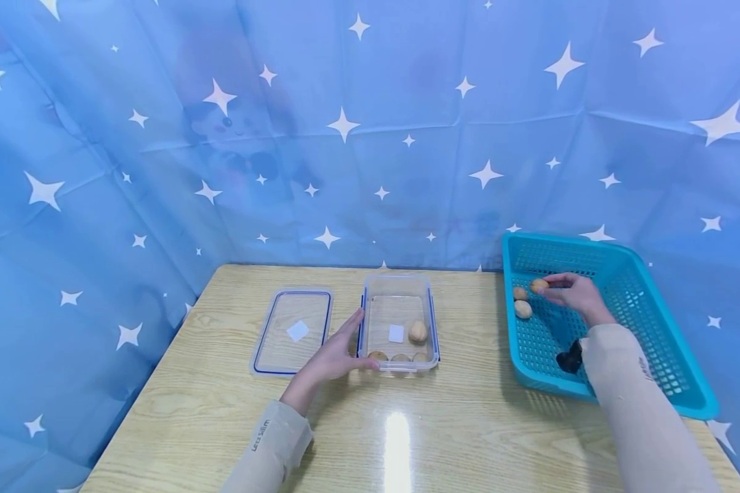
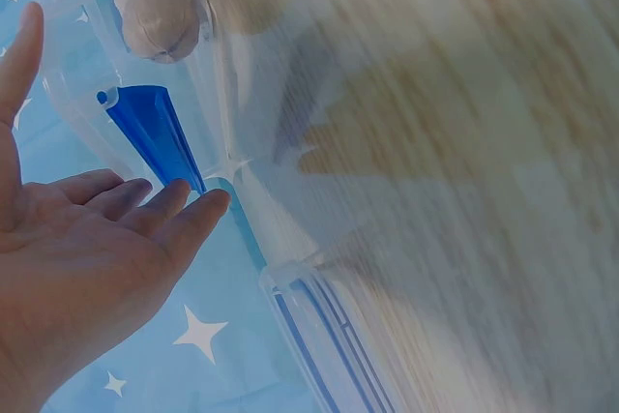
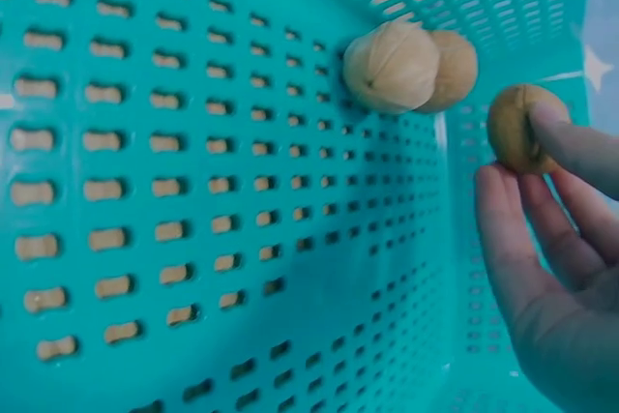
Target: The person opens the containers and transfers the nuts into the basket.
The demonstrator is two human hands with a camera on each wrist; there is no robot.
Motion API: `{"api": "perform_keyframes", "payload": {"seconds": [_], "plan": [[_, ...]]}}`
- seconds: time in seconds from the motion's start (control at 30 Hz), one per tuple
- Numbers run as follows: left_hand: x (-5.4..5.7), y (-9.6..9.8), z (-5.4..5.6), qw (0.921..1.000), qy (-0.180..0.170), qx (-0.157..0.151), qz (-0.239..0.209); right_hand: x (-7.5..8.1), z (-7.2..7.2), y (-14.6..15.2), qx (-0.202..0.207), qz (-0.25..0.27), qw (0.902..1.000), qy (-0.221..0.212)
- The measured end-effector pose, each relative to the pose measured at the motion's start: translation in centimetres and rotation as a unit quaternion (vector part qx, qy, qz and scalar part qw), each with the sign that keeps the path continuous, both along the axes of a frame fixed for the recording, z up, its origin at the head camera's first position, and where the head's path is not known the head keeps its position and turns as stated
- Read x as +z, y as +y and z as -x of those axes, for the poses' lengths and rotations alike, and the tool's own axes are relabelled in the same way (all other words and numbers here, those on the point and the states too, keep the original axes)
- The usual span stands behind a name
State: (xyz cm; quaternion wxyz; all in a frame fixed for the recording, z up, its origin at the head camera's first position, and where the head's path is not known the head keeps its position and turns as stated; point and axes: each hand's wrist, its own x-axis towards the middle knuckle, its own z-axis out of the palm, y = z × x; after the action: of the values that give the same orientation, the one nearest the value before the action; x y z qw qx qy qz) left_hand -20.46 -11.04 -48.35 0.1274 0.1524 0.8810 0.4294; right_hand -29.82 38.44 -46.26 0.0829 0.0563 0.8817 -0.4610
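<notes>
A nut (image 1: 538, 286) is pinched by the right grip (image 1: 572, 294) over a basket (image 1: 660, 308). A box (image 1: 407, 366), its latch (image 2: 160, 137) clear only in left-wrist view, is touched by the spread left grip (image 1: 335, 357). Sleeve (image 1: 268, 445) lettering is blurred.

Star-patterned blue cloth (image 1: 401, 161) behind wood-grain table (image 1: 499, 438)
</notes>
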Motion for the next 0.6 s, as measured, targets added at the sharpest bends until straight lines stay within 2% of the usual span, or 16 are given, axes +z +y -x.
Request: {"api": "perform_keyframes", "payload": {"seconds": [0.17, 0.4, 0.6], "plan": [[0.0, 0.0, 0.0, 1.0000, -0.001, 0.002, 0.001, -0.8, 0.4, 0.5, 0.009, -0.005, 0.9998, -0.017], [-0.1, 0.0, 0.0, 1.0000, -0.005, 0.002, 0.000, -1.2, 0.2, 0.5, 0.043, -0.001, 0.9981, -0.044], [-0.1, 0.0, 0.0, 1.0000, -0.003, -0.001, -0.003, -1.4, 0.1, 0.7, 0.055, 0.046, 0.9956, -0.060]]}}
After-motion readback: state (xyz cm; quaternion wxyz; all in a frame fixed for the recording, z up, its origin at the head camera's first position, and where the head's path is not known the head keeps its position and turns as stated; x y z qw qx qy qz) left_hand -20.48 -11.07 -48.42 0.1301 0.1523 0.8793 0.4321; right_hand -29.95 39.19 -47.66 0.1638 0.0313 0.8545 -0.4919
